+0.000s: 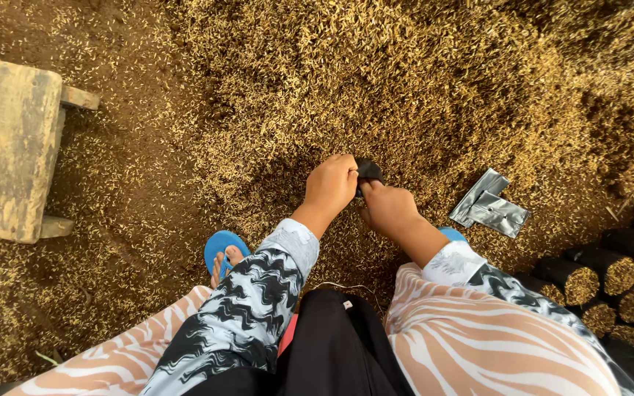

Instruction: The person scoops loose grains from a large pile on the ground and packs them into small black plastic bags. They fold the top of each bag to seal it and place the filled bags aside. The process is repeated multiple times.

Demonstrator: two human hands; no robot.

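Gripping fingers (346, 176) around crumpled black plastic bag (368, 170)

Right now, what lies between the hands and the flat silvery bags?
Only loose rice husks on the ground between the right hand and the silvery bags, in the head view.

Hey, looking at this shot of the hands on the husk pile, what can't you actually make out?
Head view only:
- Black bag: mostly hidden by the left hand and right hand; its contents cannot be seen.
- Filled bags: stack cut off by the right edge.
- Wooden stool: cut off at the left edge.
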